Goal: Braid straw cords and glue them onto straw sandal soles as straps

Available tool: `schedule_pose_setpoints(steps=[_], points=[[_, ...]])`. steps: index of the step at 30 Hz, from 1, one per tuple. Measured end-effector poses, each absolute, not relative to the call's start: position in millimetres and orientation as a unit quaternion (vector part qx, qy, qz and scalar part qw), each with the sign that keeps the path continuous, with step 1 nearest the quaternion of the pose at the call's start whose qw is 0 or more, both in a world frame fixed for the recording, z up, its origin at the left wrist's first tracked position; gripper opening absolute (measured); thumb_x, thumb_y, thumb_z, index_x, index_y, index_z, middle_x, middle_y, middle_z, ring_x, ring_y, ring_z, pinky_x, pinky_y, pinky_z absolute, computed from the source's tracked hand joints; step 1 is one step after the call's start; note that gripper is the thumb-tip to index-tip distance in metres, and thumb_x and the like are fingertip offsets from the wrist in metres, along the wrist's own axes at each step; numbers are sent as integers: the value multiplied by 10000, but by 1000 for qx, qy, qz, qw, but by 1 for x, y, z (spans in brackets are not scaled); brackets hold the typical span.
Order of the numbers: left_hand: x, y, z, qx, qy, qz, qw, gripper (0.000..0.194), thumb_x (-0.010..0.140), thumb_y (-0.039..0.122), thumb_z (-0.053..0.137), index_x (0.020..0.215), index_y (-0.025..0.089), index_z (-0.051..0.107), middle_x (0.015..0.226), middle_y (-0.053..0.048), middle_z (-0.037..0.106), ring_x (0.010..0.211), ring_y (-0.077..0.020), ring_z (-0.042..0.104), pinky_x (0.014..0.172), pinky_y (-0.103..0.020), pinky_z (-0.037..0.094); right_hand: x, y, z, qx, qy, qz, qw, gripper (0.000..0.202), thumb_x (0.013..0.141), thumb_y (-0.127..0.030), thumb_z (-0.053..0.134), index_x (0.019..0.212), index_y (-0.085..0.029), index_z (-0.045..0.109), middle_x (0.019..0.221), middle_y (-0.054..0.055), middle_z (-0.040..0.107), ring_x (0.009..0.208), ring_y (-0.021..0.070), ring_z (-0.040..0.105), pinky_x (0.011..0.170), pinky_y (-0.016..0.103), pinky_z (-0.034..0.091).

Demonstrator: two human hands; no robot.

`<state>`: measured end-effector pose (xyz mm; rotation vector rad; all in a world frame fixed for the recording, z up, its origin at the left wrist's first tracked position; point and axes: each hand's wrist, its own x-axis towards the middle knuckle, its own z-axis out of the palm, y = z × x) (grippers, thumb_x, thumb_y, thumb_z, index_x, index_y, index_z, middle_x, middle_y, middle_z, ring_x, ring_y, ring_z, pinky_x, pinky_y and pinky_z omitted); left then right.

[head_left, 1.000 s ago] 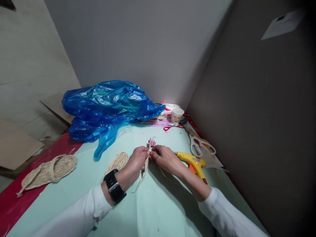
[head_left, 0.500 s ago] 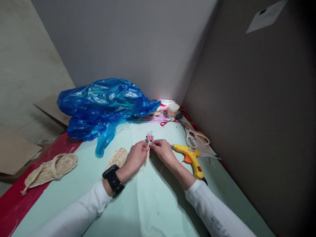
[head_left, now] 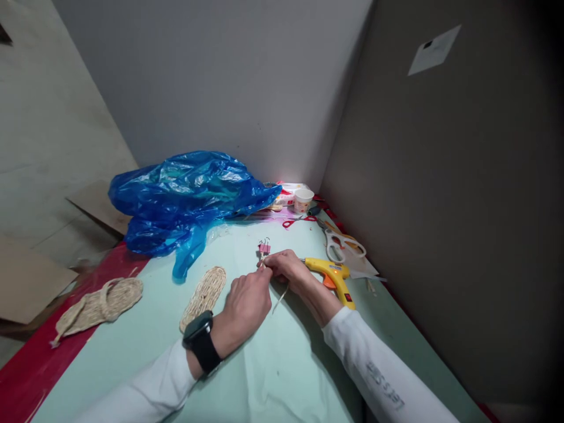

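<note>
Straw strip [head_left: 263, 257] located mid-tabletop [head_left: 238, 247], running from the near side of a pink binder clip [head_left: 265, 249] into the fingers; whether the clip is also fixed to the surface cannot be told. Left hand [head_left: 249, 305]: fingers curled, tips drawn together on the strip, little or no gap visible, though the back of the hand hides most of the hold. Right hand [head_left: 288, 270]: thumb and fingertips pinched closed on the strip just beside the left, nearer the clip. A thin loose tail [head_left: 280, 298] hangs below the right hand. Handling estimate: very light, limp along its length, dry and fibrous rather than slippery; likely to fray or split if twisted hard. Best hold judged to be a fingertip pinch close to the clip, pulling evenly, with the tail left free. Markings: dark lettering on the right sleeve [head_left: 381, 379], first word apparently "LET'S", second uncertain. Yellow hot glue gun [head_left: 337, 276] carries a small blue label, too small to read. Paper cup [head_left: 304, 201] and red-and-white packet [head_left: 286, 192] bear print, illegible. White sheet [head_left: 434, 51] on the side wall: one dark patch, no readable text. No brand identified.
</note>
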<state>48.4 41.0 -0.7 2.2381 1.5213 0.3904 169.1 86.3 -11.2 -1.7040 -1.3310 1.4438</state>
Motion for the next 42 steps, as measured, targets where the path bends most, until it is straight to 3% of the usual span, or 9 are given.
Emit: schedule_pose_setpoints(steps=[5,7,9,11,13,19,25,42], points=[[39,49,22,802,538,146,215,205,886,261,486,808,175,654,855,-133,701,840,-305,656,749,-385,420,170,87,-14,-613,-458,574,291,323,919,-326,600,1192,-154,592,1203,89,610,980,213,631,800,394,548],[33,64,25,770,571,173,227,264,934,225,384,947,159,639,879,-123,691,828,-257,655,755,-369,441,169,88,-15,-607,-447,585,300,325,921,-324,597,1199,-155,587,1204,91,608,982,212,630,805,399,547],[30,80,20,738,591,169,279,269,943,215,392,1125,136,573,717,-54,661,604,-184,624,626,-320,471,167,88,-15,-602,-437,594,306,326,923,-324,595,1201,-154,584,1201,93,608,984,211,630,811,402,546],[30,93,11,712,596,150,340,276,963,263,432,1181,133,540,677,0,630,504,-130,574,537,-277,481,165,87,-15,-601,-430,598,311,328,924,-324,594,1203,-152,581,1200,95,608,988,212,630,818,407,544],[31,100,3,689,600,135,385,297,965,337,479,1173,138,549,765,-1,637,537,-104,576,525,-257,502,163,86,-15,-602,-425,597,317,332,925,-327,594,1206,-151,579,1204,98,605,996,216,628,826,412,542],[33,103,-1,660,597,101,444,295,927,335,564,1153,146,583,1026,-64,648,799,-159,645,681,-330,564,158,82,-21,-606,-435,576,333,335,926,-328,592,1211,-152,577,1208,98,603,1000,217,627,829,415,541],[34,109,-3,660,605,97,435,330,915,329,581,1196,156,574,1160,-91,621,957,-209,636,802,-410,553,156,80,-22,-633,-486,501,334,336,923,-324,595,1218,-163,575,1219,91,599,998,216,626,818,411,545],[37,108,-20,651,594,189,433,337,911,336,585,1196,157,582,1197,-93,611,999,-226,626,829,-426,544,164,66,-10,-660,-669,286,190,263,939,-336,574,1117,-148,617,1087,65,651,903,184,649,786,379,551]])
